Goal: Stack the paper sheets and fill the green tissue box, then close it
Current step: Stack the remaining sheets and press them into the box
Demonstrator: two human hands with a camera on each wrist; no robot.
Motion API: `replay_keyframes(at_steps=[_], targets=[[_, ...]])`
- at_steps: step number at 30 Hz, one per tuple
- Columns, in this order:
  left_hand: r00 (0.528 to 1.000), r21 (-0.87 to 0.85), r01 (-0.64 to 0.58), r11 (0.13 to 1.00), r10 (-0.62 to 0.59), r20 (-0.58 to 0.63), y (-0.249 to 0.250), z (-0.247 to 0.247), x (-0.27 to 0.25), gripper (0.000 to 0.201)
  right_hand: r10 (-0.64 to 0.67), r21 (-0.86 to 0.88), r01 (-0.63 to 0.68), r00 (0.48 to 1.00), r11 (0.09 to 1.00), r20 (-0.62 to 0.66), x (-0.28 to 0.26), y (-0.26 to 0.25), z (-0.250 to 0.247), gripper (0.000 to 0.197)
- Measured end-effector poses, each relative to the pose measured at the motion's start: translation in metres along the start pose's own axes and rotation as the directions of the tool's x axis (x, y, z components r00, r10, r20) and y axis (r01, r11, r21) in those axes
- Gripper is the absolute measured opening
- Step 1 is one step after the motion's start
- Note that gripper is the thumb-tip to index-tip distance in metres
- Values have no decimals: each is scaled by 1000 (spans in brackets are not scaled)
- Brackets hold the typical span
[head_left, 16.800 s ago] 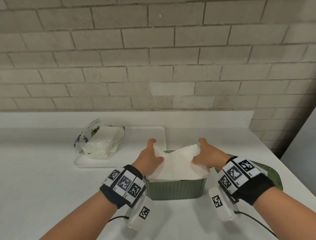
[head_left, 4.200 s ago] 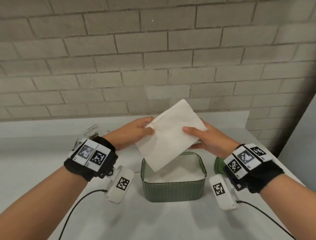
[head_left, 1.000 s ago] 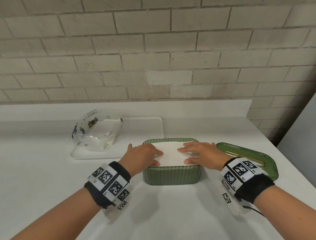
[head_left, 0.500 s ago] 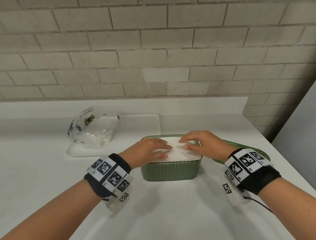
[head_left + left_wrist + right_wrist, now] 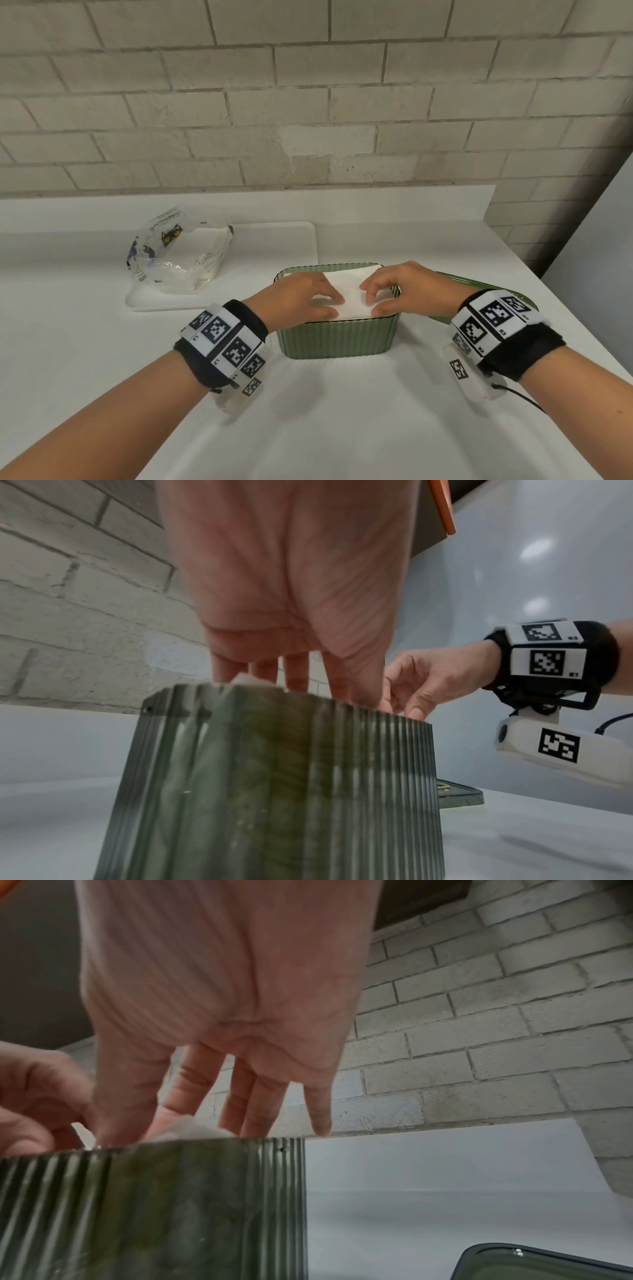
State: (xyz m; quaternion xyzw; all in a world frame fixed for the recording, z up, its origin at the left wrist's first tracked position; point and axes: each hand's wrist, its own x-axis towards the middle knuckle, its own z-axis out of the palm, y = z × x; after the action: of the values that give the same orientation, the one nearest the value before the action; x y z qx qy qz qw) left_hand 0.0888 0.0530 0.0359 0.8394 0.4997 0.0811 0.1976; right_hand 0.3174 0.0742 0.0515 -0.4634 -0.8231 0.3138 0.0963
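The ribbed green tissue box point(image 5: 337, 337) stands lidless on the white counter, filled to the rim with a stack of white paper sheets point(image 5: 349, 284). My left hand point(image 5: 334, 305) rests on the stack's left half, fingers bent with the tips on the top sheet. My right hand point(image 5: 371, 303) rests on the right half the same way, thumb and forefinger close together on the paper. The right wrist view shows the fingers point(image 5: 246, 1110) reaching down onto the paper just above the rim. The green lid point(image 5: 459, 279) lies flat to the right of the box, partly hidden by my right wrist.
A white tray point(image 5: 274, 240) sits behind and left of the box and holds a torn clear plastic tissue pack point(image 5: 178, 253). A brick wall runs along the back. The counter ends in an edge at the right, past the lid point(image 5: 534, 1264).
Earlier I lowered a sheet into the box and flattened it with both hands. In the last half second the fingers of both hands have bent and drawn towards the middle of the stack.
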Motion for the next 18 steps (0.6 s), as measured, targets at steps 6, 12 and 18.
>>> replay_keyframes(at_steps=[6,12,18], targets=[[1000,28,-24,999,24,4,-4,-1,1,38,-15,-12,15,1000,1000,7,0,3,0,8],[999,-9,-14,1000,15,36,-5,-7,-1,33,-35,-65,37,999,997,32,1,7,-4,10],[998,-33,-13,999,11,-62,-1,-5,-1,24,-57,3,58,996,998,-61,4,9,0,14]])
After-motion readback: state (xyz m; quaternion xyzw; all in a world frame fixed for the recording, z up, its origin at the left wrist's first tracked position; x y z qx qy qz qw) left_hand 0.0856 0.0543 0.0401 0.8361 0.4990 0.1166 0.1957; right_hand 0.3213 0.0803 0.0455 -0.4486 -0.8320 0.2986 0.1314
